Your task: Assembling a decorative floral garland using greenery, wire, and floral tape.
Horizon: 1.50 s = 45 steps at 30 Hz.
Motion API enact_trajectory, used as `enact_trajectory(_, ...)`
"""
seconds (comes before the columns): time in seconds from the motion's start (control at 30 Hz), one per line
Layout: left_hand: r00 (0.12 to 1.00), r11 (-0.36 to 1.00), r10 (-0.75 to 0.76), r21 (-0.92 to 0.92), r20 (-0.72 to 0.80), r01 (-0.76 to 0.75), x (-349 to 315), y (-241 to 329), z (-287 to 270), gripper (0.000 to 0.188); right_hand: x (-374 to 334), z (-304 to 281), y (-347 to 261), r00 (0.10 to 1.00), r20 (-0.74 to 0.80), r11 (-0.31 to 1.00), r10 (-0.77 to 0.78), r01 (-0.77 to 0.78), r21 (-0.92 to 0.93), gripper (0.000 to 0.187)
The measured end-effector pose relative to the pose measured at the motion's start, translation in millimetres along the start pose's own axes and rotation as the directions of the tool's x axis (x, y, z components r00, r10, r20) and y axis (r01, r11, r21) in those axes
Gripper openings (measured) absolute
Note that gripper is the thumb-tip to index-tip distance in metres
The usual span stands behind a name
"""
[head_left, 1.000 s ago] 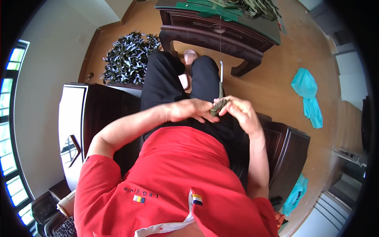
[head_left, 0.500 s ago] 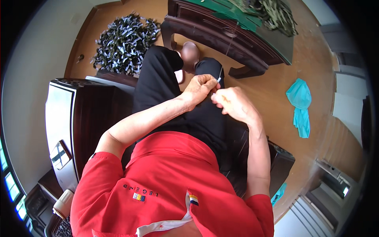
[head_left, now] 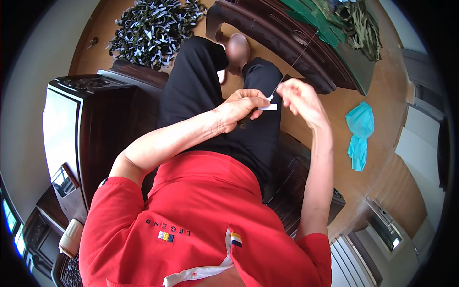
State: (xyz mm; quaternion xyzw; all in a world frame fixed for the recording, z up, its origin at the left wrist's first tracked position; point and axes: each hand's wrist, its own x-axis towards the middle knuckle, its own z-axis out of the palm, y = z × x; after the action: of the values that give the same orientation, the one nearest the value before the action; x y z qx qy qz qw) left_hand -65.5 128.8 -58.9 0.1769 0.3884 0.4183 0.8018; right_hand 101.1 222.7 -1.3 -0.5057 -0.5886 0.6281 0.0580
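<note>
Over my black-trousered lap, my left hand (head_left: 243, 106) pinches a small dark strip with a white tab (head_left: 269, 106). The tab sticks out past the thumb, and the strip's dark end (head_left: 242, 123) hangs under the palm. A thin dark line, like a cord or thin rod (head_left: 297, 60), slants from the white piece up toward the table. My right hand (head_left: 301, 101) is raised just right of the tab, fingers loosely curled and apart. Its fingertips are close to the thin line; whether they touch it I cannot tell.
A dark wooden table (head_left: 267, 36) ahead carries green sheeting (head_left: 319, 21) and a bundle of olive strips (head_left: 361, 31). A heap of dark strips with white tabs (head_left: 153, 33) lies at the far left. A turquoise bag (head_left: 359, 122) lies on the floor to the right.
My right hand has moved away from the left hand, up and to the right, and its fingers have loosened. The white tab now shows in my left hand. The view has shifted slightly.
</note>
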Motion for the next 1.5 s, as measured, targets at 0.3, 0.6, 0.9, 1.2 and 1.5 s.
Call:
enact_trajectory(0.3,0.843,0.736,0.538,0.482,0.009,-0.475,-2,25,18,0.012,-1,9,2,0.990,0.000,0.761,-0.142,0.109,0.639,0.011)
enact_trajectory(0.6,0.966,0.965,0.259,0.040,-0.006,-0.258,-17,14,18,0.010,-63,24,-1,0.716,-0.559,0.907,-0.418,0.298,-0.297,0.013)
enact_trajectory(0.9,0.981,0.936,0.099,0.318,0.168,-0.149,-48,31,38,0.011,-87,22,-11,0.674,0.124,0.447,-0.728,0.604,-0.660,0.040)
enact_trajectory(1.2,0.932,0.755,-0.125,0.642,0.341,-0.133,-57,44,66,0.014,-142,37,-36,0.732,0.166,0.105,-0.661,0.310,-0.945,0.008)
enact_trajectory(1.5,0.292,-0.449,0.295,0.402,0.910,-0.798,-28,102,67,0.007,-188,4,-29,0.932,-0.275,0.798,-0.238,0.349,0.491,0.013)
